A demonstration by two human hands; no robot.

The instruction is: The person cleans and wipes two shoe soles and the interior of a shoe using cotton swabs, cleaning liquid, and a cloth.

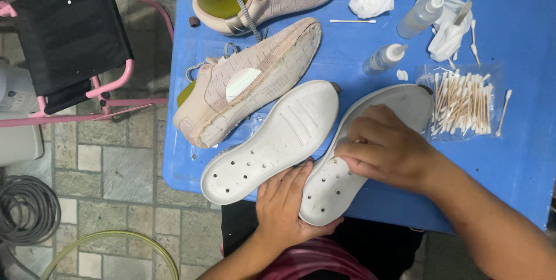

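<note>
Left hand (286, 205) nearest the camera, at the bench's near edge, fingers wrapped round the lower end of a white sole (353, 170), gripping it from below. Right hand (385, 147) lies on top of the same sole, fingers curled and pressed together against its middle; can't tell if anything is pinched under them. This sole runs diagonally from the near edge up toward the bench centre, holes visible at its near end. A second white sole (275, 141) lies just beside it on the left, touching or nearly so, overhanging the near-left corner. Blue bench (521, 158) carries everything. Beyond the soles, a beige shoe upper (249, 83) lies on its side near the left edge. Bag of cotton swabs (463, 103) near the right edge, two small squeeze bottles (385, 58) toward the far side.
</note>
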